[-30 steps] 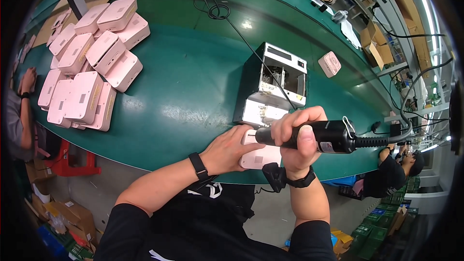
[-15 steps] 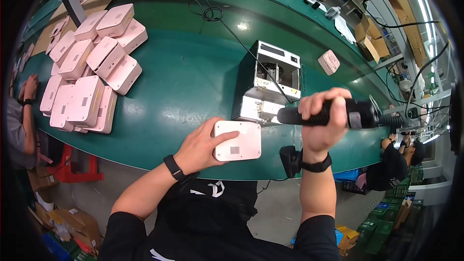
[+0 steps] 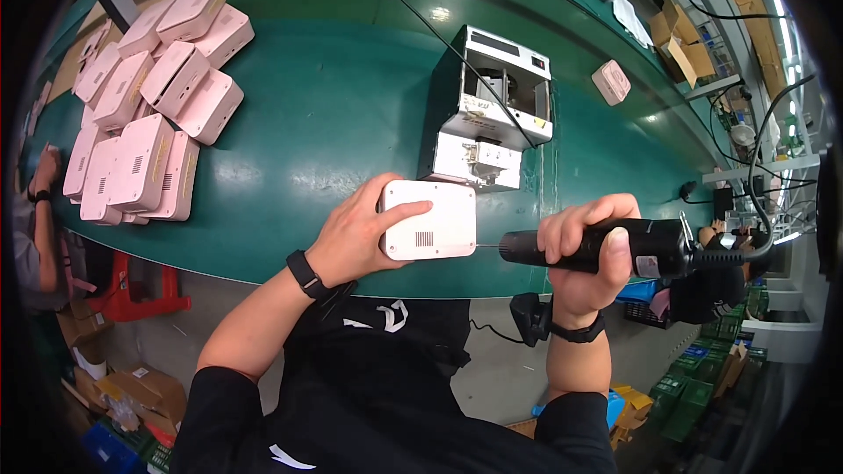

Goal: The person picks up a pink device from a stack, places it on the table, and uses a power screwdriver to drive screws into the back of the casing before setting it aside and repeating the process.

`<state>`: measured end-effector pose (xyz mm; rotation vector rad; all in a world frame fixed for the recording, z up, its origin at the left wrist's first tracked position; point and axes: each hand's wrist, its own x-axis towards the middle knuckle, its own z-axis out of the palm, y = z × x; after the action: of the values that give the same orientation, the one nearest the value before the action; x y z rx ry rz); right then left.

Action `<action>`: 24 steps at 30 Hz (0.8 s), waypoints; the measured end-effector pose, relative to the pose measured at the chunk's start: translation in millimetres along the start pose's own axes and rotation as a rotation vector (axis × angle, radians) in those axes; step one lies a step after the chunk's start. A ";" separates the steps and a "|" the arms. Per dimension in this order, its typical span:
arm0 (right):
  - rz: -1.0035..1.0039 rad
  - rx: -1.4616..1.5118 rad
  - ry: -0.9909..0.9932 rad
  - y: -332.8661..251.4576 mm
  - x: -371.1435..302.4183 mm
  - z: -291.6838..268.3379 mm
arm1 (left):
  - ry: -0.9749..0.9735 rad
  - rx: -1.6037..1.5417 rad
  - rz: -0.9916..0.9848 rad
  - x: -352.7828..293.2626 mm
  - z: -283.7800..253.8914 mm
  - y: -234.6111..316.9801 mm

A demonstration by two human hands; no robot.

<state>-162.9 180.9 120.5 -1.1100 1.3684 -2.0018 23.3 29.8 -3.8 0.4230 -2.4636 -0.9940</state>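
Note:
My left hand grips a pale pink plastic box by its left side, thumb lying across the face that has a small vent grid and corner screw holes. In my right hand is a black electric screwdriver, held sideways with its thin bit pointing left. The bit's tip reaches the box's lower right corner; whether it sits in the hole I cannot tell. Just beyond the box stands a black and silver screw feeder with an open bay.
Many similar pink boxes are piled on the green table at the left. Another pink box lies at the far right. A black cable crosses the feeder. A co-worker's arm rests at the left edge.
The screwdriver has come down and away from the feeder to the box's lower right corner. My left hand still holds the box. The view has shifted a little.

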 end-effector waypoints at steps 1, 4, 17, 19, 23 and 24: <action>0.000 -0.001 0.004 3.4 -2.5 0.3 | -0.004 -0.001 0.002 0.2 0.2 0.3; 0.008 -0.029 0.033 18.3 -10.5 1.8 | -0.012 0.020 -0.001 -0.4 1.3 1.3; 0.018 -0.028 -0.009 21.4 -8.2 5.7 | 0.021 0.022 0.010 -0.3 0.2 0.4; 0.009 -0.028 -0.037 14.4 4.5 10.4 | -0.011 0.012 -0.002 -0.2 -1.2 0.9; -0.131 0.018 0.023 6.5 40.9 14.5 | -0.023 0.022 -0.013 -1.1 -1.5 2.0; -0.197 0.040 0.062 7.2 49.0 14.8 | -0.023 0.027 -0.015 -1.3 -0.6 1.7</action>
<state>-178.6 133.5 134.0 -1.2148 1.2869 -2.2091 24.6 31.2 -2.6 0.4422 -2.5000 -0.9786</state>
